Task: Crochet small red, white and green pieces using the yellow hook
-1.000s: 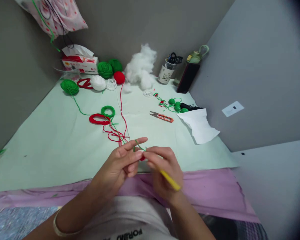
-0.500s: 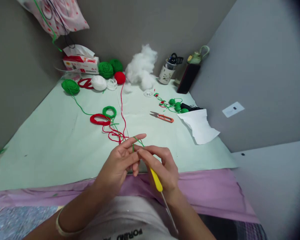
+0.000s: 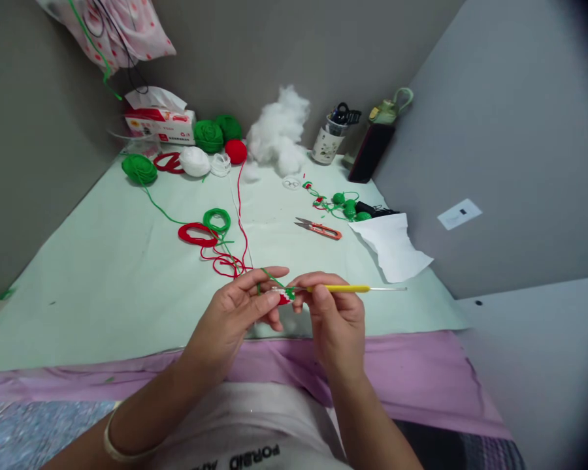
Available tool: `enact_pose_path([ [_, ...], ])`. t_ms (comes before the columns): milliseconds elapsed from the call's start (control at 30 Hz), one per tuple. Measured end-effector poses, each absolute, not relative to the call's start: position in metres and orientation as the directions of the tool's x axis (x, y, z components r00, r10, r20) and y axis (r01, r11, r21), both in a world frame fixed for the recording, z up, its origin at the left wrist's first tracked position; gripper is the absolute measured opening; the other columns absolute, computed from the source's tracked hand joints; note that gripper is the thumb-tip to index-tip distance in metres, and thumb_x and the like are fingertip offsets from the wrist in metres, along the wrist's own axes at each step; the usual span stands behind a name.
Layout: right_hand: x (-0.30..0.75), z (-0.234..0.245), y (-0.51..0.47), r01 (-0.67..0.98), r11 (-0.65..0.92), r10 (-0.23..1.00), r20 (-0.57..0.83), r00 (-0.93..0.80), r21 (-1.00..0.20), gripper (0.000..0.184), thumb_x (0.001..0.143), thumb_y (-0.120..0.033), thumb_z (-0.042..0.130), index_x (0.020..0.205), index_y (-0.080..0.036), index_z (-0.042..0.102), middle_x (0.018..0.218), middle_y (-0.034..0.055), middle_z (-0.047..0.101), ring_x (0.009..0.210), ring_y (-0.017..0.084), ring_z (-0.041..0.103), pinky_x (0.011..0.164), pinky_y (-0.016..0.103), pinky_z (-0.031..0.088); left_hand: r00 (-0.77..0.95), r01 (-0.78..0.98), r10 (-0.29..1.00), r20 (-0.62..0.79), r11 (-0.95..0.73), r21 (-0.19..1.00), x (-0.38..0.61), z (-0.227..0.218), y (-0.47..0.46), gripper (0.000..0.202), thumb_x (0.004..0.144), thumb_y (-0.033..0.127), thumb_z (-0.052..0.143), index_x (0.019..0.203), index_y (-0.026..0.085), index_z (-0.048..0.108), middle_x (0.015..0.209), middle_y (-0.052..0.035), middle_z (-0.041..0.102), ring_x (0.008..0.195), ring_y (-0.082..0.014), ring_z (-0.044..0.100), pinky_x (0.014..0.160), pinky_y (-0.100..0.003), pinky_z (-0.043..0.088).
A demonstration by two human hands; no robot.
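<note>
My left hand (image 3: 238,313) pinches a small red, white and green crochet piece (image 3: 285,297), with green yarn (image 3: 269,279) looped over its stretched forefinger. My right hand (image 3: 334,312) is closed on a yellow-handled crochet hook (image 3: 340,288), which lies level and points left into the piece, its metal tail sticking out to the right. Red yarn (image 3: 225,264) and green yarn trail from the work back across the pale green mat (image 3: 102,274).
Orange thread snips (image 3: 319,228) lie mid-mat. Red and green yarn coils (image 3: 203,230), several yarn balls (image 3: 208,136), a tissue box (image 3: 159,124), white stuffing (image 3: 278,134), a tool cup (image 3: 327,142), a dark bottle (image 3: 370,151), small green crocheted balls (image 3: 347,207) and white paper (image 3: 392,245) stand behind.
My right hand has swung the hook from pointing down toward my lap to lying level with its tail out to the right. The left hand has kept its hold on the piece.
</note>
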State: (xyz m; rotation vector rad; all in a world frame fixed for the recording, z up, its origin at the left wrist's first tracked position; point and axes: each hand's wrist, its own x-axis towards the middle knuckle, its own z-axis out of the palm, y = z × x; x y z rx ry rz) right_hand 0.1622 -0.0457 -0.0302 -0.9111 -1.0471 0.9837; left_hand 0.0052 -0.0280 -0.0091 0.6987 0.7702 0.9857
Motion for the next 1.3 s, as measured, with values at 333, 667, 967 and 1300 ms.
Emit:
enact_pose_path([
  [333, 0.166, -0.02, -0.05, -0.21, 0.343, 0.937, 0.316, 0.151, -0.916, 0.021, 0.107, -0.033, 0.059, 0.098, -0.022, 0.076, 0.091, 0.0041, 0.08, 0.067, 0.014, 0.071, 0.062, 0.027, 0.06, 0.315, -0.393, 0.922, -0.226, 0.343, 0.853, 0.0, -0.009, -0.029, 0.026, 0.085, 0.026, 0.087, 0.111, 0.027, 0.084, 0.082, 0.0027, 0.069, 0.06, -0.0079, 0.064, 0.06, -0.021, 0.052],
  [667, 0.168, -0.023, -0.058, 0.356, 0.701, 0.675, 0.736, -0.052, -0.618, 0.026, 0.106, -0.012, 0.051, 0.121, -0.022, 0.069, 0.096, 0.0073, 0.078, 0.095, 0.022, 0.076, 0.078, 0.038, 0.064, 0.147, -0.326, 0.985, -0.084, 0.129, 0.936, 0.006, -0.01, -0.033, 0.031, 0.084, 0.018, 0.085, 0.114, 0.027, 0.084, 0.081, 0.004, 0.066, 0.065, -0.0075, 0.063, 0.062, -0.017, 0.058],
  [967, 0.168, -0.032, -0.061, 0.566, 0.647, 0.662, 0.745, -0.084, -0.511, 0.031, 0.101, -0.013, 0.064, 0.127, -0.028, 0.073, 0.106, 0.0067, 0.077, 0.096, 0.021, 0.075, 0.08, 0.035, 0.064, 0.408, -0.503, 0.855, -0.32, 0.502, 0.703, 0.001, -0.005, -0.026, 0.045, 0.081, 0.026, 0.091, 0.125, 0.021, 0.079, 0.058, 0.0108, 0.049, 0.039, 0.0001, 0.028, 0.035, -0.01, 0.031],
  [1300, 0.158, -0.024, -0.049, 0.149, 0.533, 0.823, 0.551, 0.14, -0.833, 0.021, 0.105, -0.018, 0.061, 0.11, -0.028, 0.079, 0.096, 0.004, 0.078, 0.075, 0.016, 0.071, 0.066, 0.032, 0.061, 0.321, -0.47, 0.916, -0.239, 0.373, 0.8, 0.005, -0.008, -0.028, 0.035, 0.081, 0.027, 0.092, 0.114, 0.025, 0.084, 0.084, 0.0032, 0.067, 0.043, 0.0005, 0.048, 0.04, -0.012, 0.039],
])
